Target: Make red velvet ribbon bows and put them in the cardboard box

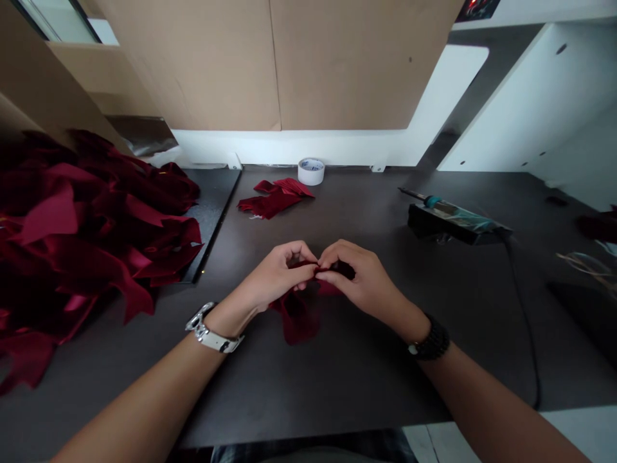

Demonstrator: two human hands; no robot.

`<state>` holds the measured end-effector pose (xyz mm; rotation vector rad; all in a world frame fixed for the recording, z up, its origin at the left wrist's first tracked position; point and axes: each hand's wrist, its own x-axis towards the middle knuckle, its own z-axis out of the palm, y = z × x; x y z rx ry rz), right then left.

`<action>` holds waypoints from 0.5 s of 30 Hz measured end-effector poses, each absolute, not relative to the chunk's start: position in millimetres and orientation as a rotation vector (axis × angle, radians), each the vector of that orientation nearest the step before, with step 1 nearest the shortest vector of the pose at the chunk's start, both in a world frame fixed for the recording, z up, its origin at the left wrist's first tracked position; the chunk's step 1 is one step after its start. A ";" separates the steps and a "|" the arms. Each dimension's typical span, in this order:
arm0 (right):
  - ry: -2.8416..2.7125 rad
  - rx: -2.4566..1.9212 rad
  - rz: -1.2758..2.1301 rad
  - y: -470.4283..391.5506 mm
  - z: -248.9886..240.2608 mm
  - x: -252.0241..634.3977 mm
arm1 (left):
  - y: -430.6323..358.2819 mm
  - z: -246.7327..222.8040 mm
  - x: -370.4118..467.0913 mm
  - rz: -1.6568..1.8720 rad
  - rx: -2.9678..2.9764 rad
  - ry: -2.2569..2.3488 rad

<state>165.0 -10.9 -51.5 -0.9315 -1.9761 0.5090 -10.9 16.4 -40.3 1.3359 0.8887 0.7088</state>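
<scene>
The dark red fabric piece (299, 321) is located in front of me, above the middle of the desk (376, 379), with its loose part hanging below my left hand (272, 276). The left fingers are pinched closed on its upper part. The fingers of my right hand (369, 283) are likewise closed on the fabric, thumb against forefinger, fingertips just beside the left ones. Beyond both hands, a red fabric bundle (279, 198) lies near a white tape roll (311, 172). To my left, a large pile of red ribbons (96, 218) partly covers a black board (212, 199). To my right, a soldering iron (463, 215) rests on a black stand (429, 225).
</scene>
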 end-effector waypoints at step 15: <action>-1.530 -1.061 1.381 -5.1 -49.1 168.8 | 15.6 -35.3 -17.5 0.630 1.689 0.750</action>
